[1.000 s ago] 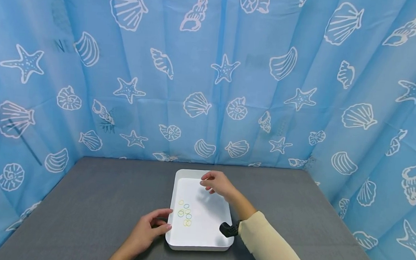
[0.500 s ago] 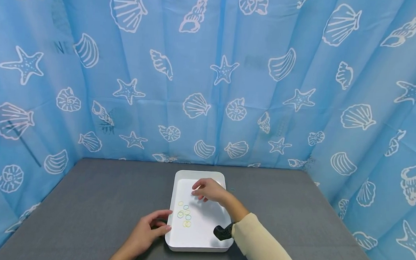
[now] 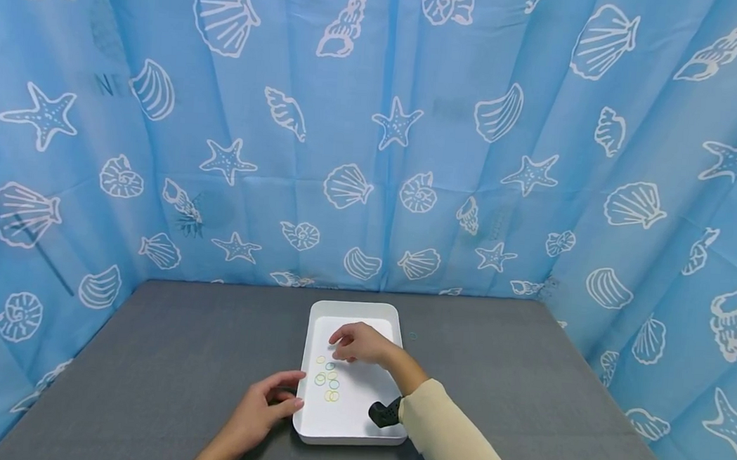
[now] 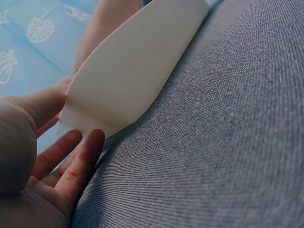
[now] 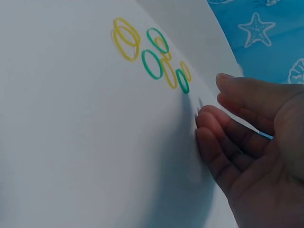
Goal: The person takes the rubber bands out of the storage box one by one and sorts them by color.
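Note:
A white rectangular tray [image 3: 383,407] rests on the grey cloth. Several thin yellow and green rubber bands [image 3: 331,396] lie in its left half, some overlapping. My left hand [image 3: 259,403] holds the tray's left side; in the left wrist view, one digit reaches over the rim and other fingertips [image 4: 96,137] touch the outer wall. Over the tray, just behind the rubber bands, hovers my right hand [image 3: 361,343], fingers loosely bent. A gap shows between its thumb and fingers in the right wrist view, with nothing held. The nearest band there is a green one [image 5: 182,81].
One faint green band [image 3: 413,336] lies on the grey cloth [image 3: 492,378] just right of the tray. A blue curtain [image 3: 386,154] with white shell prints closes off the back and sides. A black device [image 3: 385,413] sits at the right wrist.
My right hand has moved left and nearer over the tray, toward the rubber bands. The green band right of the tray has come into view from behind the arm. The left hand stays put.

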